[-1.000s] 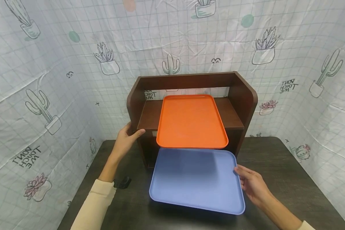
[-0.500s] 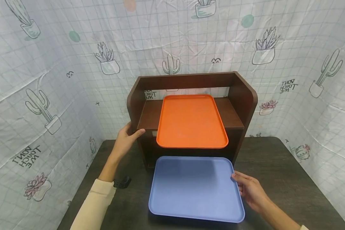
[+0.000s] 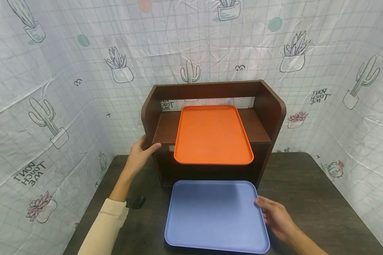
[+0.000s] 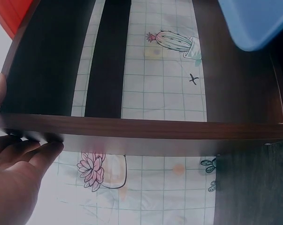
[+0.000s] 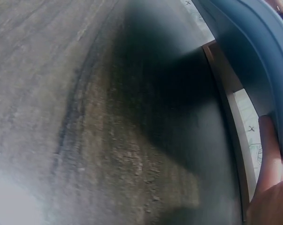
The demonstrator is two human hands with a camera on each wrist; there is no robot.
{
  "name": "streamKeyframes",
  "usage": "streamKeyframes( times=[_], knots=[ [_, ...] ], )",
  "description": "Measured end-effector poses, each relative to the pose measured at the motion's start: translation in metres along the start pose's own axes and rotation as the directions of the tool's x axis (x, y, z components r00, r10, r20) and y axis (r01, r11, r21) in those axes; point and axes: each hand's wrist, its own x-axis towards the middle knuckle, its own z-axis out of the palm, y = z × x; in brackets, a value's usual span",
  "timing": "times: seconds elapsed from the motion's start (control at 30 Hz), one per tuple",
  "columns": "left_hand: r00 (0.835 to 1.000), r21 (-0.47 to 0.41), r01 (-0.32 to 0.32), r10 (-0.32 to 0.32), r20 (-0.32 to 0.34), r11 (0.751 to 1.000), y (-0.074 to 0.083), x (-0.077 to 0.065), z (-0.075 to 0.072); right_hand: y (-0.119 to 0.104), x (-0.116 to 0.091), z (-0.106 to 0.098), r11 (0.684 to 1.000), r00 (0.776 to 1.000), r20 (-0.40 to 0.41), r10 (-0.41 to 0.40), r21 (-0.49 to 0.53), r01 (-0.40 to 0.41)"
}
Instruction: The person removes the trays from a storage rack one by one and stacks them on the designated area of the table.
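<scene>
In the head view, a blue tray (image 3: pixel 215 216) is in front of a dark brown two-level shelf (image 3: pixel 264 117). My right hand (image 3: pixel 276 216) pinches its right edge, thumb on top. In the right wrist view, fingers (image 5: pixel 269 159) lie against the tray's underside (image 5: pixel 249 51), which is raised above the tabletop. My left hand (image 3: pixel 136 156) grips the shelf's left side panel. In the left wrist view, the panel (image 4: pixel 155 136) passes between thumb and fingers, and a corner of the blue tray shows. An orange tray (image 3: pixel 214 134) lies on the upper level, overhanging its front.
The shelf stands on a dark wood-grain tabletop (image 3: pixel 306 191). Behind and on both sides hangs a white grid-patterned cloth (image 3: pixel 217 46) with cactus drawings. A small black device (image 3: pixel 137 202) sits by the left sleeve cuff.
The blue tray has moved toward me, away from the shelf and out from under the orange tray's front edge. My right hand has travelled with it. The left hand has stayed put.
</scene>
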Motion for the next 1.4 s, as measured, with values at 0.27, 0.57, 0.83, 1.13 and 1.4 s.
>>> streamKeyframes(
  times=[0.27,0.57,0.83,1.13,1.4],
  knots=[
    [1.000,-0.004,-0.014,0.014,0.008,1.000,0.000,0.000,0.000,0.013,0.002,-0.002,1.000,1.000,0.017,0.021,0.007,-0.021],
    [1.000,-0.003,0.000,0.000,0.003,1.000,0.000,-0.002,-0.002,0.023,0.004,0.003,0.998,0.999,-0.001,0.052,-0.021,-0.052],
    [1.000,0.015,-0.013,0.013,0.000,1.000,-0.001,-0.001,-0.001,0.027,0.001,0.008,0.995,0.997,-0.064,0.043,-0.089,-0.048],
    [1.000,0.000,-0.013,0.013,0.009,1.000,0.000,-0.001,0.000,0.016,0.001,0.020,0.883,0.960,-0.270,-0.071,-0.464,-0.065],
    [1.000,-0.003,-0.009,0.009,0.011,1.000,0.002,-0.001,-0.001,0.010,0.002,0.020,0.662,0.947,-0.243,-0.208,-0.748,-0.046]
  ],
)
